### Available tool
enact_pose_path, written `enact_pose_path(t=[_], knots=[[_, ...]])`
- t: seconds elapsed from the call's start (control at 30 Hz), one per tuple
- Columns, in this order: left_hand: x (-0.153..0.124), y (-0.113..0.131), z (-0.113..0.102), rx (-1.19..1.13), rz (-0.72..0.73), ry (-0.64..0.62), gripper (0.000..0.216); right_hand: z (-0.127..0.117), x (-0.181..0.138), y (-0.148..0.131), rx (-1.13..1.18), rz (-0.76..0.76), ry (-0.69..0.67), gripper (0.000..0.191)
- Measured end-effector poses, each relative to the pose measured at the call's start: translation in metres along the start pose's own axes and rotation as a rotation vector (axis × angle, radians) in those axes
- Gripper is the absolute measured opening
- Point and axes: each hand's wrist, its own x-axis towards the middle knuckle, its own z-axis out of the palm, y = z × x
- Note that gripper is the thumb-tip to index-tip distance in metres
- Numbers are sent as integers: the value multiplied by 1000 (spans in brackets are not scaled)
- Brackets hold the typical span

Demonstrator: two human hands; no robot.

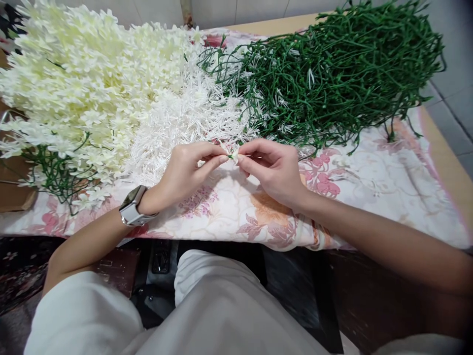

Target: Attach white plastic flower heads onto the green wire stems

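A small white artificial flower [234,154] with a bit of green at its base is held between my two hands, above the cloth. My left hand [194,165], wearing a watch [133,204] at the wrist, pinches the green side between thumb and forefinger. From the other side, my right hand [275,170] pinches the white petals. The fingertips hide much of the flower. Just beyond my hands lies a heap of thin white stamen-like pieces [185,116]. Bare green plastic stems [332,79] are piled at the right, tangled together.
Cream artificial blossoms [96,69] form a large heap at the left, with some green-stemmed ones [64,172] at its front. A floral cloth [369,197] covers the table. At the far left edge stands a brown cardboard box [16,192].
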Motion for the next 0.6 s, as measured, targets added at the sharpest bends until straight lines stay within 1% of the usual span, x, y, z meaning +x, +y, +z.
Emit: enact_pose_path(t=[0.07, 0.17, 0.6], knots=[[1, 2, -2, 29, -5, -22, 15, -1, 1, 0, 4, 5, -8, 2], [1, 3, -3, 45, 25, -25, 16, -2, 1, 3, -2, 12, -33, 3], [-2, -3, 1, 61, 106, -50, 18, 0, -3, 10, 42, 31, -82, 1]])
